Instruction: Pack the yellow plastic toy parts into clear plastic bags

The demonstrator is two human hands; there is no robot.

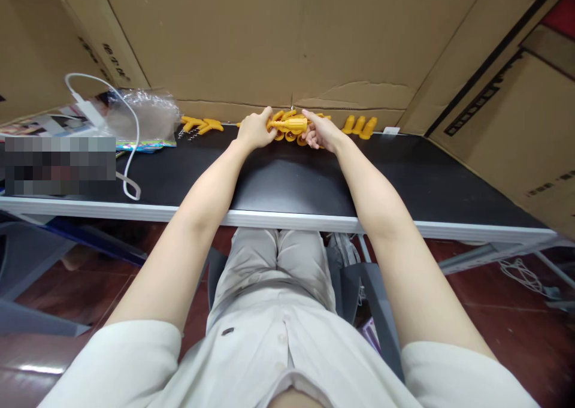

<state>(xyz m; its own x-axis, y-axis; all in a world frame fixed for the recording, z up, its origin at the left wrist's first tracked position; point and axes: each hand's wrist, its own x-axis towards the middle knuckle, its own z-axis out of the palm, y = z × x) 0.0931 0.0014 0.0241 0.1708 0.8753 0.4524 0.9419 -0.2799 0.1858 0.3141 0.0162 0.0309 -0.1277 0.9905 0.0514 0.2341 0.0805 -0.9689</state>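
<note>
My left hand [257, 129] is closed on the narrow end of a yellow plastic corkscrew part [291, 124], held level near the back of the table. At its wider, ribbed end, the thumb and fingers of my right hand [322, 131] close on it. More yellow parts [291, 137] lie just behind and below it, some with round openings toward me; my hands partly cover them. Left of my hands lie yellow handles [202, 124] with metal spirals [193, 134]. To the right, three yellow sleeves [359, 125] stand in a row.
Cardboard walls [287, 42] enclose the black table [287, 183] at the back and sides. On the left are a clear plastic bag [146, 117], a white cable [136, 126] and a blurred-out patch. A small white piece [391, 130] lies at the back right.
</note>
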